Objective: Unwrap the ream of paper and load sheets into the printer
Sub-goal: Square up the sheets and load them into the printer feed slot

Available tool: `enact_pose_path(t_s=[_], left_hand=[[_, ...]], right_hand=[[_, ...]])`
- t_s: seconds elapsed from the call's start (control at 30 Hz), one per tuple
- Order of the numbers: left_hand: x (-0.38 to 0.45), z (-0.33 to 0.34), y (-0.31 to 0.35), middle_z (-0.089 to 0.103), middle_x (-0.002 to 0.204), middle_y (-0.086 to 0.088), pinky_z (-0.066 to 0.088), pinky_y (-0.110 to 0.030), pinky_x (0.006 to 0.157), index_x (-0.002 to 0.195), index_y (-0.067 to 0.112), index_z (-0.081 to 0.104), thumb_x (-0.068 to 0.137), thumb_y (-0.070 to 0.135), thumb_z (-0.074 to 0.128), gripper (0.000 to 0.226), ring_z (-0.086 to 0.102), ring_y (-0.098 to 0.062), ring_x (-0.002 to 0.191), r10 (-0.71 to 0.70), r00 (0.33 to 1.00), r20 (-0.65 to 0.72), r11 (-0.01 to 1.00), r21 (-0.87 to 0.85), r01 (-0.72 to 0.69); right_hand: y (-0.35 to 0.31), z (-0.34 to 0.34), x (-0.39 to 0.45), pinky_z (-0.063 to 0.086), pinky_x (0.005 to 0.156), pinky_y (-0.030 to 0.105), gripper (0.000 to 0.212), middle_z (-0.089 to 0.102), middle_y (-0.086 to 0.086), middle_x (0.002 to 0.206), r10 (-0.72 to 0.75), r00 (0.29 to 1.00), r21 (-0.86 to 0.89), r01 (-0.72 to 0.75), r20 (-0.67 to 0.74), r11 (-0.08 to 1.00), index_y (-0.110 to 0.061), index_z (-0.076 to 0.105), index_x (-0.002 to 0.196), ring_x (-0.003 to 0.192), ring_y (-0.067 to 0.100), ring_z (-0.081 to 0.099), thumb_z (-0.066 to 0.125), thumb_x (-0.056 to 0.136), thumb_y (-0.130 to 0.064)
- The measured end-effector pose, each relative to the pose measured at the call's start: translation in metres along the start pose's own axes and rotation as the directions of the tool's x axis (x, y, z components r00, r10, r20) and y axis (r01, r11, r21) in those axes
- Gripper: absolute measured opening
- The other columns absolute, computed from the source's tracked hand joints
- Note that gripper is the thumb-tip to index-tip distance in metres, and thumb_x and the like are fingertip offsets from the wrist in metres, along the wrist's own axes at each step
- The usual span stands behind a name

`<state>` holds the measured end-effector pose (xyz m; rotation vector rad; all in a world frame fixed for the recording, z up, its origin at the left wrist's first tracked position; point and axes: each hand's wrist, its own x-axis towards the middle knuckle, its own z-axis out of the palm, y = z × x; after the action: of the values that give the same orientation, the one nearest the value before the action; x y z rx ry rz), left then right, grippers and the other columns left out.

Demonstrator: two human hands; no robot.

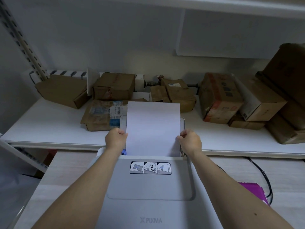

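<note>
I judge the task to be near its end. The sheets (pixel 153 128) stand upright in the rear feed of the printer (pixel 148 187), leaning back against the raised paper support (pixel 123 123), their lower edge down behind the printer's lid. So the unwrapping looks done, though I see no wrapper for certain; a purple thing (pixel 254 192) lies to the right of the printer and may be it, I cannot tell.

My left hand (pixel 115 139) is curled closed on the left edge of the sheets, low down, just above the printer's top. My right hand (pixel 190 140) is closed the same way on the right edge, fingers pinching it. Both touch the paper.

What is left, as I see it: settle the stack fully down and slide the blue guide (pixel 124 152), which shows at the lower left corner of the sheets, in against the edge. The diagram sticker (pixel 150 168) on the lid shows three steps, and I take myself to be at the second or third.

Counted: one printer, one stack of sheets (how many sheets I cannot tell), one blue guide in view, two hands. On the shelf (pixel 49 126) behind the printer lie brown parcels (pixel 113 86), about ten, some stacked at the right and hard to separate. A black cable (pixel 264 176) runs right of the printer on the surface (pixel 66 179).
</note>
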<state>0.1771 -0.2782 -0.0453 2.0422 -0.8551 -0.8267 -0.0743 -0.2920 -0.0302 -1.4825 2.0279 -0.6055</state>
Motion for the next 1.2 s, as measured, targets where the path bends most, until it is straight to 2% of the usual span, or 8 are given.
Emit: enact_pose_path(t_s=[0.07, 0.23, 0.43, 0.5, 0.6, 0.73, 0.9, 1.2], left_hand=[[-0.001, -0.003, -0.002, 0.074, 0.099, -0.012, 0.057, -0.038, 0.084, 0.084, 0.014, 0.067, 0.084, 0.005, 0.053, 0.016, 0.068, -0.034, 0.098, -0.014, 1.000, -0.014, 1.000, -0.002, 0.014], [-0.005, -0.014, -0.013, 0.073, 0.094, -0.014, 0.056, -0.049, 0.086, 0.062, 0.020, 0.056, 0.080, 0.000, 0.045, 0.029, 0.067, -0.036, 0.095, -0.025, 0.996, -0.084, 1.000, 0.009, 0.025], [-0.037, -0.020, -0.025, 0.069, 0.103, -0.007, 0.046, -0.032, 0.076, 0.093, 0.014, 0.068, 0.088, 0.008, 0.044, 0.025, 0.058, -0.033, 0.104, 0.027, 0.991, -0.134, 0.970, 0.242, 0.006], [-0.051, -0.019, -0.028, 0.064, 0.100, -0.004, 0.045, -0.037, 0.083, 0.086, 0.023, 0.069, 0.088, 0.014, 0.043, 0.027, 0.053, -0.032, 0.107, 0.087, 0.984, -0.156, 0.921, 0.388, -0.020], [-0.064, -0.015, -0.039, 0.061, 0.117, -0.005, 0.033, -0.045, 0.104, 0.093, 0.028, 0.071, 0.087, 0.023, 0.048, 0.024, 0.046, -0.029, 0.121, 0.124, 0.984, -0.130, 0.847, 0.531, -0.036], [-0.074, -0.009, -0.054, 0.042, 0.148, -0.003, 0.006, -0.057, 0.116, 0.115, 0.031, 0.067, 0.089, 0.030, 0.050, 0.031, 0.017, -0.023, 0.147, 0.119, 0.989, -0.082, 0.831, 0.554, -0.054], [-0.085, -0.004, -0.059, 0.029, 0.157, -0.003, 0.001, -0.057, 0.117, 0.128, 0.033, 0.058, 0.091, 0.029, 0.042, 0.040, 0.007, -0.024, 0.150, 0.148, 0.988, -0.039, 0.799, 0.593, -0.097], [-0.088, -0.003, -0.066, 0.013, 0.163, -0.001, -0.004, -0.056, 0.116, 0.138, 0.038, 0.047, 0.091, 0.038, 0.039, 0.047, 0.000, -0.019, 0.151, 0.159, 0.987, 0.018, 0.761, 0.635, -0.134]], right_hand=[[0.002, 0.002, -0.001, 0.044, 0.078, 0.030, 0.018, 0.068, 0.010, 0.104, -0.005, 1.000, 0.002, 0.005, -0.002, 1.000, -0.010, 0.062, 0.104, 0.100, 0.030, 0.060, 0.055, 0.088, -0.015], [0.008, 0.005, -0.006, 0.042, 0.076, 0.030, 0.021, 0.069, 0.009, 0.106, -0.012, 0.999, 0.012, 0.012, -0.031, 1.000, -0.012, 0.063, 0.105, 0.100, 0.030, 0.060, 0.050, 0.089, -0.011], [0.019, 0.018, -0.027, 0.040, 0.077, 0.033, 0.024, 0.059, 0.015, 0.115, 0.016, 0.990, 0.013, -0.014, -0.141, 1.000, -0.011, 0.061, 0.108, 0.101, 0.035, 0.057, 0.044, 0.091, -0.008], [0.021, 0.022, -0.037, 0.042, 0.081, 0.037, 0.026, 0.057, 0.016, 0.118, 0.001, 0.984, -0.064, -0.012, -0.176, 0.998, -0.011, 0.058, 0.114, 0.107, 0.036, 0.053, 0.045, 0.091, -0.009], [0.023, 0.026, -0.051, 0.041, 0.090, 0.041, 0.034, 0.056, 0.013, 0.124, -0.002, 0.982, -0.212, -0.039, -0.191, 0.976, -0.011, 0.052, 0.122, 0.117, 0.034, 0.047, 0.046, 0.089, -0.011], [0.027, 0.030, -0.063, 0.032, 0.104, 0.046, 0.033, 0.056, 0.007, 0.125, 0.054, 0.980, -0.276, -0.107, -0.192, 0.955, -0.014, 0.051, 0.120, 0.125, 0.027, 0.043, 0.049, 0.087, -0.017], [0.041, 0.039, -0.070, 0.019, 0.111, 0.054, 0.034, 0.050, 0.003, 0.134, 0.040, 0.984, -0.329, -0.095, -0.171, 0.940, -0.015, 0.050, 0.125, 0.135, 0.024, 0.034, 0.039, 0.094, -0.024], [0.050, 0.041, -0.076, 0.013, 0.114, 0.056, 0.047, 0.037, 0.002, 0.151, -0.036, 0.990, -0.397, -0.023, -0.139, 0.918, -0.017, 0.038, 0.142, 0.142, 0.021, 0.026, 0.029, 0.098, -0.031]])
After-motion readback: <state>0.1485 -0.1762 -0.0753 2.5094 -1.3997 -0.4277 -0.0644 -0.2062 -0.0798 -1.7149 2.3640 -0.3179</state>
